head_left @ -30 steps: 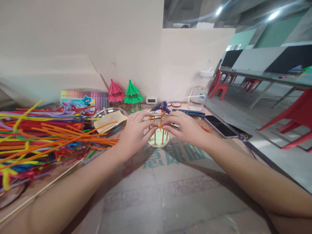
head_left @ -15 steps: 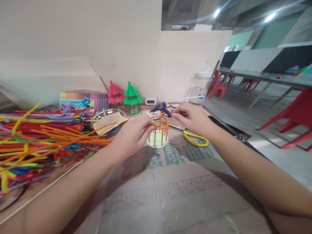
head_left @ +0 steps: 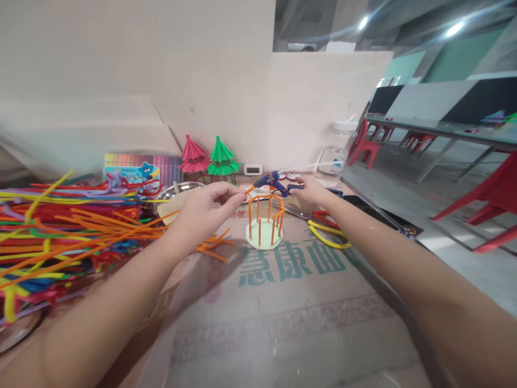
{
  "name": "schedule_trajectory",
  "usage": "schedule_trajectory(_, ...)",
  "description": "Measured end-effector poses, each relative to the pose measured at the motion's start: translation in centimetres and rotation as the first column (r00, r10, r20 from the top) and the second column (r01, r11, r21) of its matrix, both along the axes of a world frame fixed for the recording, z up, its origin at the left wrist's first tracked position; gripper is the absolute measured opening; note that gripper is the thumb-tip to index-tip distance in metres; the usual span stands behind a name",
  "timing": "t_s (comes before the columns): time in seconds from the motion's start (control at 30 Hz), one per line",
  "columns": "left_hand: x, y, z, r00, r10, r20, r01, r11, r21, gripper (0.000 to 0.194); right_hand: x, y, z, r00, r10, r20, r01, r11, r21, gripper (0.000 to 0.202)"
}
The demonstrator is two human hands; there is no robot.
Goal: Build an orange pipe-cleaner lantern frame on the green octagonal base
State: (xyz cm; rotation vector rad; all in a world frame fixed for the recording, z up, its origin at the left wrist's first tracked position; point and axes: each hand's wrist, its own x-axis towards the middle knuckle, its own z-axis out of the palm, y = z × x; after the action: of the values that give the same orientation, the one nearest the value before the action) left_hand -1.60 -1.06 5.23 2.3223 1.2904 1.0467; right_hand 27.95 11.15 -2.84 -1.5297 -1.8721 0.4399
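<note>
My left hand (head_left: 218,210) pinches a short orange pipe cleaner (head_left: 249,190), its end at the nozzle of a blue glue gun (head_left: 271,180). The gun rests on the table with a clear glue stick out of its back. Beside the gun's handle, my right hand (head_left: 313,193) has its fingers curled near a dark blue part; what they grip is partly hidden. Between and below my hands stands an orange pipe-cleaner frame (head_left: 259,233), upright posts with a top rail that has a gap, on a pale green round base (head_left: 264,242).
Many coloured pipe cleaners (head_left: 60,237) heap at left. Behind are a marker pack (head_left: 141,168), a pink tree-shaped model (head_left: 193,156), a green one (head_left: 221,156) and a small white clock (head_left: 253,170). Yellow-handled scissors (head_left: 329,237) lie at right, a clear bottle (head_left: 337,151) behind.
My left hand has moved off the orange frame to the glue gun's nozzle, showing the orange piece. My right hand has drawn slightly back, fingers more curled. The view shifted slightly.
</note>
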Motion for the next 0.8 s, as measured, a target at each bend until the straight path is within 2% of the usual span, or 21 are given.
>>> schedule_trajectory(0.17, -0.1, 0.2, -0.1, 1.000, -0.019, -0.010, 0.019, 1.000, 0.011, 0.023, -1.5, 2.9, -1.6, 1.000, 0.001, -0.009, -0.002, 0.996, -0.085, 0.054)
schedule_trajectory(0.3, -0.3, 0.4, -0.2, 1.000, -0.016, 0.009, 0.016, 1.000, -0.003, 0.023, -2.8, 3.9, -2.4, 0.997, 0.047, -0.054, -0.053, 0.993, -0.109, 0.037)
schedule_trajectory(0.4, -0.6, 0.7, -0.3, 0.997, -0.073, 0.007, 0.073, 0.997, -0.036, 0.027, -3.0, 3.8, -2.5, 0.996, 0.027, -0.084, -0.033, 0.997, -0.069, 0.024)
schedule_trajectory(0.5, -1.0, 1.0, -0.4, 0.991, -0.134, -0.022, 0.132, 0.989, -0.066, 0.028, -2.3, 3.0, -1.8, 0.991, -0.013, -0.132, 0.013, 1.000, -0.006, 0.027)
schedule_trajectory(0.67, -1.3, 1.1, -0.2, 0.990, -0.098, -0.105, 0.085, 0.990, -0.117, 0.030, -0.1, 0.5, 0.5, 0.965, -0.085, -0.248, 0.101, 0.994, 0.050, 0.036)
schedule_trajectory(0.8, -1.3, 0.8, -0.2, 0.992, -0.117, -0.050, 0.111, 0.988, -0.112, 0.028, 0.6, -1.8, 2.7, 0.936, -0.056, -0.346, 0.079, 0.995, 0.053, 0.042)
